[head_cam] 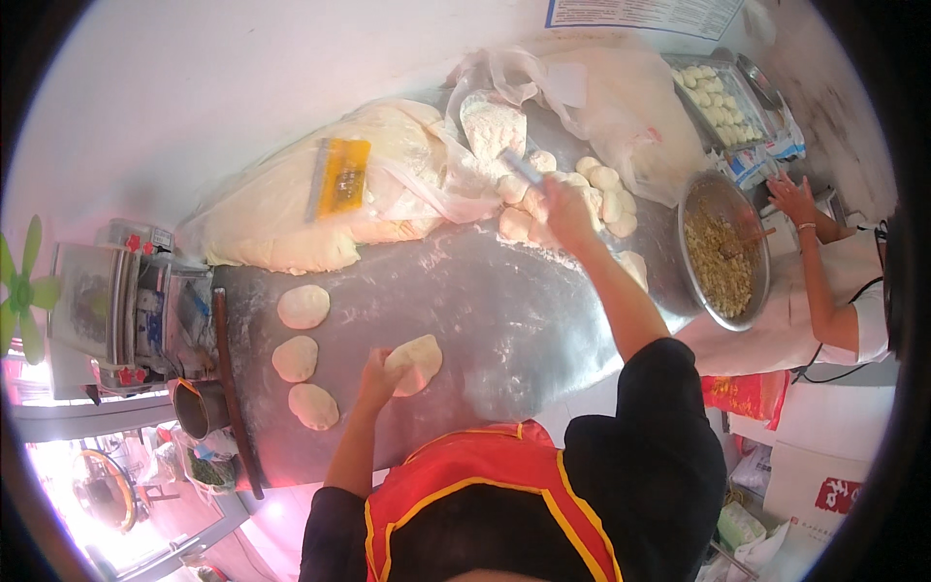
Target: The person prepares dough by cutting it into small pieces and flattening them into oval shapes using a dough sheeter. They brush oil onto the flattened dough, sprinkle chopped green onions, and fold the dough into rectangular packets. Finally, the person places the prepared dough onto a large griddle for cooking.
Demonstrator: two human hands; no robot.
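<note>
My left hand [381, 380] grips a flattened dough round [420, 362] by its edge, over the near middle of the metal worktable [473, 305]. Three similar dough rounds [303, 307] lie in a column to its left. Out at the far right, my right hand [566, 212] holds a narrow pale tool [522, 167]; blur hides its exact kind. The tool's tip is at the lower edge of a floury white mound [494, 129]. Several dough balls [605, 179] cluster around and beyond that hand, some partly hidden by it.
A large dough mass [284, 233] under plastic bears a yellow dough scraper [343, 178]. Rightward are a metal bowl of filling [727, 254], a tray of small dough pieces [716, 102] and a co-worker's hands [794, 200]. A wooden rod [234, 393], metal pot [200, 409] and machine [124, 305] stand left.
</note>
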